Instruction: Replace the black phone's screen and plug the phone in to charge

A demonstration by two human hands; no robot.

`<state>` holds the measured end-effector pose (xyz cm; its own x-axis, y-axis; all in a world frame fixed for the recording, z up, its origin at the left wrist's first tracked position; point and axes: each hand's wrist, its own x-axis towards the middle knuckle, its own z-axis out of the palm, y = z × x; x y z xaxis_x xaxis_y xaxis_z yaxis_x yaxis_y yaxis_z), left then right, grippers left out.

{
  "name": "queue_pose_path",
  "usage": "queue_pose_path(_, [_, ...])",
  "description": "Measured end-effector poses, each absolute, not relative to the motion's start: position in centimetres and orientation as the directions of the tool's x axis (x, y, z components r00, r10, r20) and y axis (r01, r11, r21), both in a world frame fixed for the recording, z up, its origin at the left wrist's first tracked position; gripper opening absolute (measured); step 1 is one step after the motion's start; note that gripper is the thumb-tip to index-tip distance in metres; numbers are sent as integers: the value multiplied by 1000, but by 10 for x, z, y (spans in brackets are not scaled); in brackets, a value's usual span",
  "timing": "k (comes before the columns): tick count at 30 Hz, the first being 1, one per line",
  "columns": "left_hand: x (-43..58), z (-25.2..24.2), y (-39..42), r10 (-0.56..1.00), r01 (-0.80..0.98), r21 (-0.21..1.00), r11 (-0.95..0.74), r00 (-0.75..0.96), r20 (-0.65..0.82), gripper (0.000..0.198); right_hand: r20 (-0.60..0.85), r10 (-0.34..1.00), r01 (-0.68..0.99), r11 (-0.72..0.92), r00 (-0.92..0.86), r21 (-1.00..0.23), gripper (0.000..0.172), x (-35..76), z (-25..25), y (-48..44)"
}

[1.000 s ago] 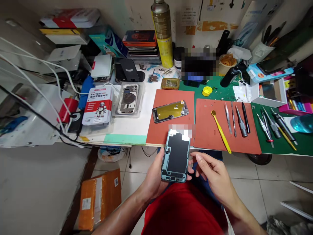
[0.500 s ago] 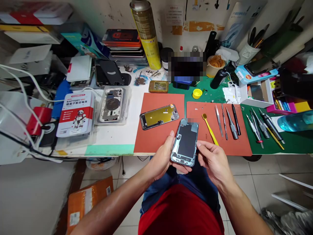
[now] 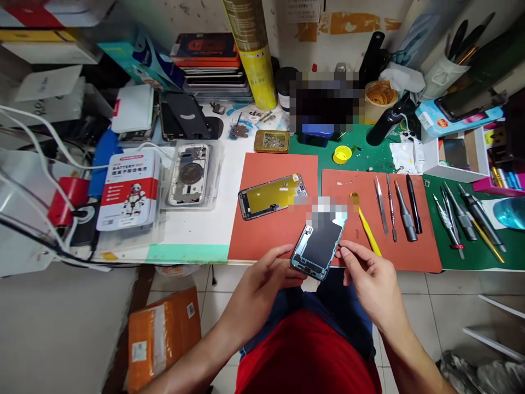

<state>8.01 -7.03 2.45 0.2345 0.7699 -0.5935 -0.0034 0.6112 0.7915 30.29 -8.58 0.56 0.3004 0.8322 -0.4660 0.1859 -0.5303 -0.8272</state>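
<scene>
Above the bench's front edge I hold a phone screen [image 3: 322, 246], its back side up with a dark panel and metal brackets; its top is blurred out by pixelation. My left hand [image 3: 266, 284] grips its lower left edge, some fingertips hidden at its side. On the right edge, my right hand [image 3: 369, 279] pinches with thumb and forefinger. A second phone screen [image 3: 270, 198] with a golden-yellow back lies on the left red mat [image 3: 250, 235]. Just right of the held screen, a yellow-handled tool [image 3: 369, 230] rests on the right red mat [image 3: 422, 246].
Tweezers [image 3: 380, 205] and several pen-like tools lie at right. A small yellow cap [image 3: 342, 155] and a tin of screws [image 3: 271, 141] sit behind the mats. At left are a phone housing [image 3: 186, 175] in a plastic tray and a battery box [image 3: 129, 191]. A spray can [image 3: 260, 76] stands behind.
The held screen has tilted clockwise, its top leaning right. My left hand has shifted down and left along it, its thumb coming off the face. The camera view has moved somewhat.
</scene>
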Motion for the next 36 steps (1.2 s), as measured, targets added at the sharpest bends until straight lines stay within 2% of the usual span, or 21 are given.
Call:
queue_pose_path(5, [79,26,-78,775,-27,787,616,198,-600,53,-355,841,288,-488,409,-824,42,306,9,-99])
queue_pose_path(8, [78,26,-79,778,-25,788,615,183,-601,54,-164,876,425,-375,455,-824,36,318,14,-107])
queue_pose_path(10, [77,25,-79,776,-19,786,618,178,-605,54,-20,887,550,-304,462,-778,32,332,17,-109])
queue_pose_path(13, [72,21,-79,773,-17,785,620,183,-607,57,121,875,707,-290,469,-645,31,356,18,-107])
queue_pose_path(17, [62,11,-80,778,61,800,597,201,-596,60,205,875,783,-261,439,-565,30,378,12,-95])
queue_pose_path(19, [56,7,-82,808,125,821,557,145,-571,55,239,880,811,-233,410,-536,29,382,9,-86])
queue_pose_path(22, [48,4,-85,883,243,857,454,2,-469,43,263,886,861,-237,381,-449,32,381,7,-70])
queue_pose_path(25, [41,1,-82,970,428,872,240,-69,-233,27,250,900,906,-268,357,-329,37,375,3,-52])
queue_pose_path(27, [40,-1,-76,1000,528,849,10,13,-20,18,242,914,937,-279,326,-209,39,370,0,-42])
queue_pose_path(30, [44,-4,-65,967,593,766,-249,194,165,15,230,934,962,-265,275,-72,35,367,-5,-30])
queue_pose_path(32, [49,-5,-57,939,589,736,-334,276,205,19,233,936,965,-251,263,-80,33,368,-5,-27])
queue_pose_path(33, [52,-5,-54,930,583,731,-354,299,212,20,238,931,960,-253,276,-123,31,369,-3,-27])
queue_pose_path(34, [54,-5,-52,926,577,732,-362,315,210,20,244,920,944,-263,307,-198,28,370,-1,-28])
queue_pose_path(36, [58,-4,-47,925,566,743,-356,328,193,19,219,887,855,-287,408,-432,22,373,7,-34])
